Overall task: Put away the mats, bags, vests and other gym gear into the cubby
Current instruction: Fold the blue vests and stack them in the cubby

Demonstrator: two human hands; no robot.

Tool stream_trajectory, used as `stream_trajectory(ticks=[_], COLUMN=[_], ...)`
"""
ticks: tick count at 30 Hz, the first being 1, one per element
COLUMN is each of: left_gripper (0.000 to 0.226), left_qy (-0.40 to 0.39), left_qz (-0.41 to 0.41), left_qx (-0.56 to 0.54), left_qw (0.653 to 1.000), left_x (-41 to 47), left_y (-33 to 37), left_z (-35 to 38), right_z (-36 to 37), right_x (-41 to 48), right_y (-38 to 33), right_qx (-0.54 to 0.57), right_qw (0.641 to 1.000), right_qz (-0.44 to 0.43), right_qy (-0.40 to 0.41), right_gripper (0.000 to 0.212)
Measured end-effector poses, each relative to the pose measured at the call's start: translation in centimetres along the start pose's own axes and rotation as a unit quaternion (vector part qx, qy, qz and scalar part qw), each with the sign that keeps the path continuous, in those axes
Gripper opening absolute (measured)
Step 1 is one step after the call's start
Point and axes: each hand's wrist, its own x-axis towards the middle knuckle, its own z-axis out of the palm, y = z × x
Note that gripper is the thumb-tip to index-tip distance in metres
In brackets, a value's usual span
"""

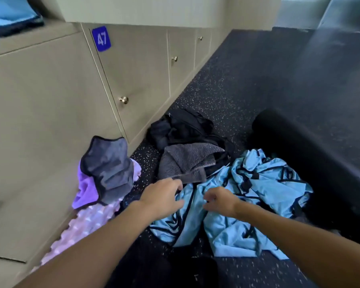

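Both hands hover low over the crumpled blue vests [258, 183] on the speckled floor [247, 80]. The left hand [164, 197] curls its fingers at the vests' upper edge, and I cannot tell whether it has a grip. The right hand [219, 201] has loosely curled fingers and holds nothing. A pink bumpy mat [87, 223] lies along the locker doors [137, 80] to the left. A grey towel [187, 161] and a black bag [183, 127] lie just beyond the vests, and a black roller [299, 146] borders them on the right. Bare floor runs on further back.
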Motion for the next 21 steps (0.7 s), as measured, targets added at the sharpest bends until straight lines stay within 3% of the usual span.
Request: stream_trajectory(ticks=[4,8,10,14,18,20,21], left_gripper=[0.047,0.062,0.058,0.028,0.020,0.019,0.019], left_qy=[-0.050,-0.059,-0.050,0.014,0.081,0.108,0.121], left_qz=[-0.051,-0.096,-0.113,-0.143,-0.099,-0.062,-0.048], left_qx=[-0.063,-0.109,-0.115,-0.199,-0.247,-0.263,-0.265], left_qw=[0.995,0.988,0.986,0.969,0.960,0.957,0.956], left_x=[0.8,1.2,1.3,1.7,2.2,2.2,2.1], left_y=[-0.5,-0.1,0.0,-0.6,-0.6,-0.7,-0.7], left_z=[5.5,9.1,10.1,11.1,9.6,7.8,6.8], right_z=[3.1,4.8,5.1,5.4,5.7,6.1,6.2], right_x=[0.7,1.7,1.9,2.0,2.4,2.7,2.8], right_y=[1.4,2.4,2.4,2.2,2.0,1.4,0.9], right_qx=[0.008,-0.030,-0.023,-0.040,-0.050,0.005,0.068], right_qw=[1.000,0.999,1.000,0.999,0.999,0.999,0.996], right_qz=[0.001,0.003,0.005,0.001,0.000,-0.019,-0.044], right_qy=[-0.028,-0.012,-0.004,0.000,0.011,0.025,0.041], right_gripper=[0.072,0.088,0.089,0.090,0.090,0.072,0.052])
